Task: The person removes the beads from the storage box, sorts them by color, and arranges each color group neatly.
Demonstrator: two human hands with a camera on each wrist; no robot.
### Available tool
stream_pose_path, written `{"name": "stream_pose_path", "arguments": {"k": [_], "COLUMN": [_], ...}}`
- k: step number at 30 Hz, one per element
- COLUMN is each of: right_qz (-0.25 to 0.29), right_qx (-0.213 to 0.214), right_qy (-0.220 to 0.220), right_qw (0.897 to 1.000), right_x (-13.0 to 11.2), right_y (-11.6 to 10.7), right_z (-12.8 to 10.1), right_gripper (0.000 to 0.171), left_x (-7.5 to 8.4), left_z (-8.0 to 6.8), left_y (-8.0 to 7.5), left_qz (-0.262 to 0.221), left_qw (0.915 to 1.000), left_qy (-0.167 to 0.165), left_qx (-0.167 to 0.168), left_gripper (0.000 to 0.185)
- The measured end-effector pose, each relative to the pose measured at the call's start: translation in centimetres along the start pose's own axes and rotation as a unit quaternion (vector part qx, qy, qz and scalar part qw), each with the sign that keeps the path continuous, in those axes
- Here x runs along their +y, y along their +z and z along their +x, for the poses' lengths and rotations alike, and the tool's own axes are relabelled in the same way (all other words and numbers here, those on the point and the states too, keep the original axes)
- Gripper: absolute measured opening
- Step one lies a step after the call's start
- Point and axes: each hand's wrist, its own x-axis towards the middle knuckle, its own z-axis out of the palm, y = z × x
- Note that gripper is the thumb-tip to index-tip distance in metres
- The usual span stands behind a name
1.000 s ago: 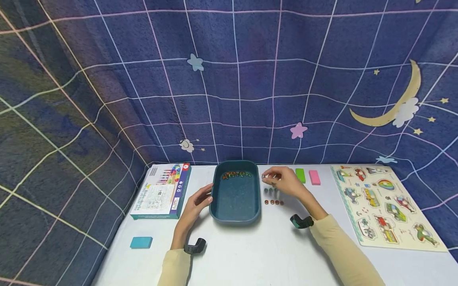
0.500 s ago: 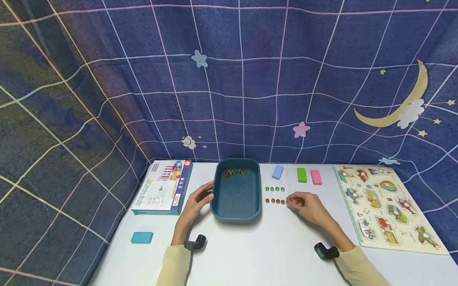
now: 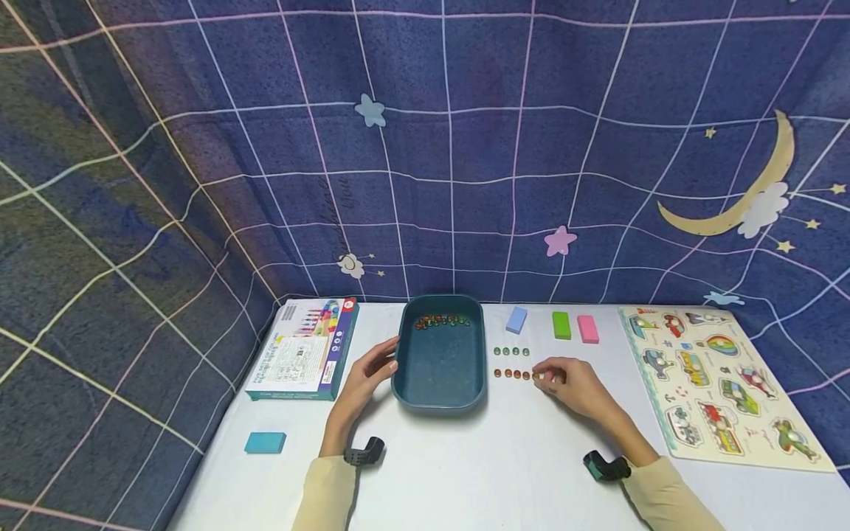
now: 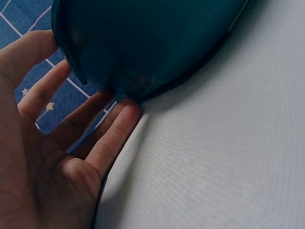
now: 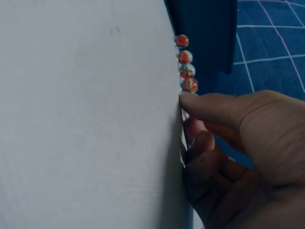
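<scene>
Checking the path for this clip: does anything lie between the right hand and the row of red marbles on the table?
Nothing visible does. The right hand is already at the end of the red marbles, its fingertips right beside the nearest one; whether they touch is unclear.

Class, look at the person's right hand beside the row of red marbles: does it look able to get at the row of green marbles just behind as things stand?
Probably yes: the right hand rests at the red marbles, and only bare table separates them from the green marbles.
</scene>
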Motion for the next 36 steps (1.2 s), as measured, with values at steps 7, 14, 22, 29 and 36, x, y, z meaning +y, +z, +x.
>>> {"name": "stream_pose_path", "arguments": {"k": [7,14,22,29,36], "right_qz": [0.013,0.079,0.118,0.124,0.055], "right_qx": [0.019,0.043,0.016,-0.02,-0.044], "right_qy": [0.021,0.011,-0.028,-0.031,-0.017], "right_qw": [1.0,0.996,0.993,0.992,0.997], "right_x": [-1.0,-4.2,-11.0,-14.5,-13.6], "right_y": [-1.1,-2.2,-0.2,4.4,9.2], "right_z": [0.0,2.6,8.2,13.6,16.9], "right_gripper": [0.014,0.017,0.019,0.02,0.015], "left_x": [-0.2,-0.4,-0.1,-0.4,-0.1], "left_z": [-0.1,-0.1,0.0,0.2,0.1], "left_y": [0.1,0.1,0.0,0.0,-0.1], "left_qz": [0.005,0.007,0.007,0.0,0.002], "left_qw": [1.0,1.0,1.0,0.9999,0.9999], "left_qy": [0.0,0.005,0.003,0.012,0.014], "left_qx": [0.003,0.005,0.005,0.0,-0.004], "left_gripper": [0.051,0.05,0.05,0.051,0.051]}}
